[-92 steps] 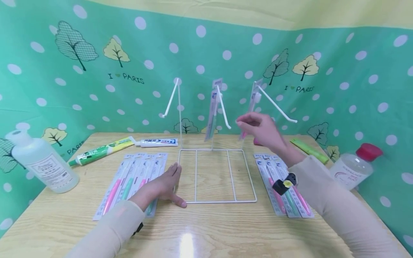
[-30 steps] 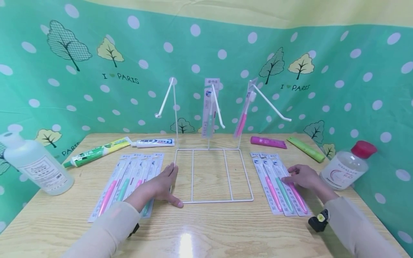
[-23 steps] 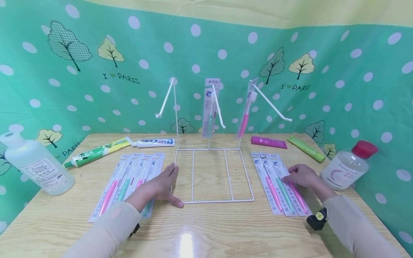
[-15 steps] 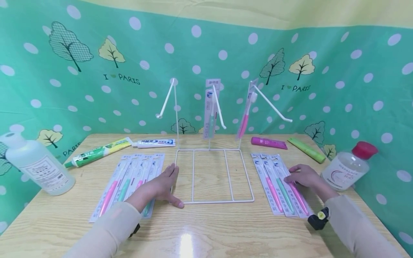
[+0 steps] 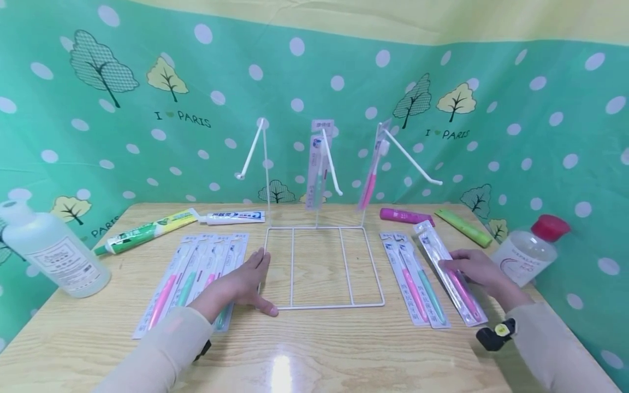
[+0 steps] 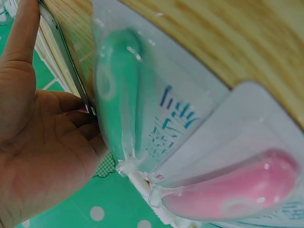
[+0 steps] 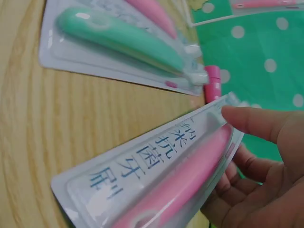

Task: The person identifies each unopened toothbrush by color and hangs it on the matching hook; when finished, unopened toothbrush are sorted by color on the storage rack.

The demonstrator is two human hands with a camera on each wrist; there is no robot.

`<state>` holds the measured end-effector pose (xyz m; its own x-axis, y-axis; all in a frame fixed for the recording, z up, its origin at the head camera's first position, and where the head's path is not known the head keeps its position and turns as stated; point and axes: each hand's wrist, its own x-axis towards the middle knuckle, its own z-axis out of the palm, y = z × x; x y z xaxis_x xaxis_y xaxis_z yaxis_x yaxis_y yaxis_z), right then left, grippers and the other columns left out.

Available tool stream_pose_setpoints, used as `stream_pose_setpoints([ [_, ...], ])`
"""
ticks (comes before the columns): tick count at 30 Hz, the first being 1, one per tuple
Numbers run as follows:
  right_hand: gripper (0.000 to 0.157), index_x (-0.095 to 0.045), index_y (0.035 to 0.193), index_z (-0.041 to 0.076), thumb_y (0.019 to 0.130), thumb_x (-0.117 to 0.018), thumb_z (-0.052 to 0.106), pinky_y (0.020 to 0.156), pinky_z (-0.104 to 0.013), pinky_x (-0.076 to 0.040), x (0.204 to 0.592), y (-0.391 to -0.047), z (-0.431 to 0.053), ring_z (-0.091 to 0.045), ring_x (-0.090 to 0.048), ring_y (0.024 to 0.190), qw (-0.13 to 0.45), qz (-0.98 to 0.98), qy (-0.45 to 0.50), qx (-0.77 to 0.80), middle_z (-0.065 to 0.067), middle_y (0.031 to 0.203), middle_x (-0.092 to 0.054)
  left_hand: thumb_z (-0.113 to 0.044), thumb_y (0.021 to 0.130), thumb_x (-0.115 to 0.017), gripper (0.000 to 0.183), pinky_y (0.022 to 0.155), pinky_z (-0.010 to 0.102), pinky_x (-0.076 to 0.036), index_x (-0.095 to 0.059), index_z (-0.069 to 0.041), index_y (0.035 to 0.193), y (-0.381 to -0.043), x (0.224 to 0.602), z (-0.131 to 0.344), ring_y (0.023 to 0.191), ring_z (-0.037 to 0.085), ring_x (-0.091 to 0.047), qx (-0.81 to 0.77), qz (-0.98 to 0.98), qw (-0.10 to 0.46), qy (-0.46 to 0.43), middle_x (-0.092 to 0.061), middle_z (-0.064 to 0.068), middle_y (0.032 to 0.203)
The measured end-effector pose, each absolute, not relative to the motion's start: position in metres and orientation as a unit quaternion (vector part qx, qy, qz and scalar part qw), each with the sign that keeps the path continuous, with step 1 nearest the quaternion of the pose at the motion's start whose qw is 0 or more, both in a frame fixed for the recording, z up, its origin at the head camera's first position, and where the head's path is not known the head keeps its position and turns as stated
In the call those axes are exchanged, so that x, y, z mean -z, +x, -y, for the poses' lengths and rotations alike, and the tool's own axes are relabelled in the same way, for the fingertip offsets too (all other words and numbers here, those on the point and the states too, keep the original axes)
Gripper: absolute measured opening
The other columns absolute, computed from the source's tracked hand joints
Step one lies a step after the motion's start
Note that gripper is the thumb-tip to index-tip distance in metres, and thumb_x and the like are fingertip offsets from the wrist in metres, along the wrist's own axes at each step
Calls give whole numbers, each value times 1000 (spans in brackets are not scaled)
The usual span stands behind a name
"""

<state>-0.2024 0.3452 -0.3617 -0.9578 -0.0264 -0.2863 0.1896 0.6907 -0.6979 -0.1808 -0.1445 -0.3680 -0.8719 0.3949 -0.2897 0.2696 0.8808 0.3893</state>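
Observation:
A packaged pink toothbrush [image 5: 461,289] is pinched between thumb and fingers of my right hand [image 5: 479,268], tilted away from its neighbours. Left of it lie two more packs, a pink toothbrush [image 5: 415,286] and a green toothbrush [image 5: 432,295]. My left hand [image 5: 250,281] rests with spread fingers on the left side of the white wire rack [image 5: 324,307]. Beneath that forearm, several toothbrush packs [image 5: 169,289] lie overlapping. On the rack's middle hook [image 5: 331,164] hangs a green toothbrush pack [image 5: 314,174]; a pink toothbrush pack [image 5: 372,174] hangs on the right hook [image 5: 413,155].
The left hook [image 5: 250,150] carries nothing. Behind the packs lie a green-yellow toothpaste tube [image 5: 152,232], a white tube [image 5: 233,218], a magenta tube [image 5: 405,216] and a lime tube [image 5: 464,228]. A pump bottle [image 5: 56,254] stands left, a red-capped bottle [image 5: 530,251] right.
My right hand came down from the right hook to the right-hand packs, then took hold of the outermost pink toothbrush and shifted it right, apart from the others. My left hand stays on the rack.

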Motion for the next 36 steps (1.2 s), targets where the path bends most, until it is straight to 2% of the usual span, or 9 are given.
stream_pose_setpoints([
  [9,70,-42,129,-7,86,-56,47,86,-44,-47,346,-193,-345,-22,-54,101,109,-890,11,442,-21,121,-50,-57,54,-77,128,109,47,-11,-8,4,143,-180,367,144,136,36,0,-175,-952,186,171,2,23,148],
  [12,71,-41,130,-5,86,-55,48,86,-42,-48,341,-189,-346,-16,-56,99,104,-884,8,455,-20,122,-50,-58,54,-77,128,109,47,-11,-9,4,143,-180,367,144,136,36,0,-173,-952,185,172,2,24,148],
  [15,68,-41,131,-5,87,-54,46,85,-38,-49,338,-187,-347,-9,-57,96,106,-870,2,482,-14,119,-53,-59,53,-77,129,109,46,-11,-9,3,143,-180,367,144,136,36,1,-170,-953,186,170,2,23,149],
  [18,61,-44,130,-4,89,-53,41,84,-32,-49,333,-184,-347,-6,-58,95,111,-845,-7,523,-3,113,-58,-59,52,-77,130,109,46,-12,-9,3,144,-180,368,144,136,35,1,-171,-953,186,168,2,23,149],
  [20,52,-50,127,1,90,-53,38,83,-29,-50,330,-181,-347,-7,-59,95,115,-827,-16,550,3,108,-61,-59,52,-77,130,109,46,-12,-9,3,144,-181,368,144,136,36,0,-170,-953,185,167,2,23,149],
  [25,29,-62,117,14,95,-49,26,79,-26,-50,319,-175,-345,-11,-60,93,116,-790,-64,599,4,103,-64,-59,52,-77,130,109,46,-12,-10,4,143,-181,369,143,136,36,0,-170,-953,184,169,1,23,148],
  [29,27,-62,117,13,96,-46,18,78,-24,-51,310,-170,-344,-13,-61,90,109,-768,-101,623,2,104,-64,-58,52,-77,129,109,46,-12,-10,4,143,-181,368,143,136,36,-1,-173,-953,185,168,1,23,149],
  [36,28,-62,116,4,96,-41,4,80,-22,-50,294,-164,-332,-13,-62,89,84,-701,-183,684,0,106,-63,-59,51,-77,130,109,46,-12,-9,3,143,-181,368,143,136,36,-1,-174,-953,183,167,1,23,149],
])
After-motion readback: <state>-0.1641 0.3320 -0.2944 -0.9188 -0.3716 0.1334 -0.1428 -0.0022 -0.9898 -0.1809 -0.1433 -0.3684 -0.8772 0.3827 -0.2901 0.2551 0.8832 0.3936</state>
